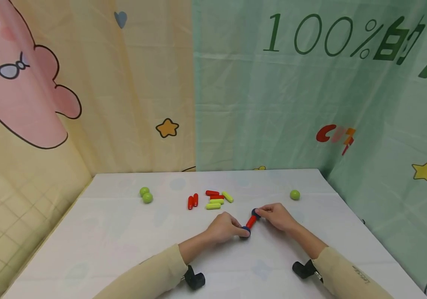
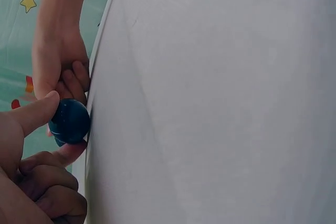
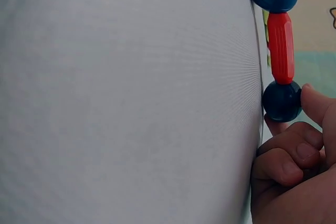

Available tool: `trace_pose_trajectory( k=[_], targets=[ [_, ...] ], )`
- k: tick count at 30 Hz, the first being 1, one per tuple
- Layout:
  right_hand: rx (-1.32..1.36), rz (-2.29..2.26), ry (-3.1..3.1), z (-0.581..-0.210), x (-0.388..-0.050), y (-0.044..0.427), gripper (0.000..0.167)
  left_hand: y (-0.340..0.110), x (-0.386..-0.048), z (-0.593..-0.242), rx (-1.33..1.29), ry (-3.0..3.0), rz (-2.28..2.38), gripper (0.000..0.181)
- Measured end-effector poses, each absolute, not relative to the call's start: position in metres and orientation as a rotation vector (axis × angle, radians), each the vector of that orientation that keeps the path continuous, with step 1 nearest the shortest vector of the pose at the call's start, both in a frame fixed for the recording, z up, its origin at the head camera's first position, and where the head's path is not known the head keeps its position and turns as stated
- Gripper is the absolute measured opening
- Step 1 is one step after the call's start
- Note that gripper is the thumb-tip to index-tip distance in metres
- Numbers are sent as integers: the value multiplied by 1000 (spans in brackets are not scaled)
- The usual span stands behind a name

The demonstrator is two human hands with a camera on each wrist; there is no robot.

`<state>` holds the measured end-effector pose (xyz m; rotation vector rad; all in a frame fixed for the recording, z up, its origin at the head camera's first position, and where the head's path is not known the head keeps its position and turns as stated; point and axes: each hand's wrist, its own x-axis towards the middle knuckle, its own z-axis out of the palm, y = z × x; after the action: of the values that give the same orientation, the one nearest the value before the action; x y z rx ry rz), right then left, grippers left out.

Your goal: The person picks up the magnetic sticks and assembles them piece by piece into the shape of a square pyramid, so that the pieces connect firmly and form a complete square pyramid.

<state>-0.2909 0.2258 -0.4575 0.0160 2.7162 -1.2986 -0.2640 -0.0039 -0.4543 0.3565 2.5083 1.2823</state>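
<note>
Printed curtains [image 1: 232, 104] stand behind a white table [image 1: 97, 232]. In the head view, a red stick [image 1: 251, 222] sits between the hands, its long axis slanting from near left to far right. The left hand [image 1: 222, 228] pinches the near blue ball [image 1: 247, 229] at its left end; the right hand [image 1: 277, 216] pinches the far blue ball [image 1: 254, 213]. Neither hand is clearly nearer the stick. Beyond it, to its left, lie four loose red sticks [image 1: 190, 202] and three yellow-green sticks [image 1: 213, 206]; three green balls [image 1: 147, 197] rest beyond it, two left, one right. The left wrist view shows thumb and finger gripping the near ball. The right wrist view shows the stick touching both blue balls.
</note>
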Motion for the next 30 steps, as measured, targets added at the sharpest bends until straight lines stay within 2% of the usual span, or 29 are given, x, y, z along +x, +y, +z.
trace_pose_trajectory(
  k=[6, 13, 21, 30],
  targets=[
    [1, -1293, 2717, -459, -295, 225, 47, 5, -261, -452, 392, 2521, 1242, 25],
    [45, -1342, 2684, -460, -302, 221, 45, 17, -260, -456, 441, 2531, 1249, 24],
    [23, -1371, 2672, -462, -304, 222, 46, 32, -256, -455, 480, 2546, 1267, 33],
    [9, -1410, 2630, -464, -303, 224, 43, 26, -254, -453, 443, 2537, 1258, 31]
  ],
)
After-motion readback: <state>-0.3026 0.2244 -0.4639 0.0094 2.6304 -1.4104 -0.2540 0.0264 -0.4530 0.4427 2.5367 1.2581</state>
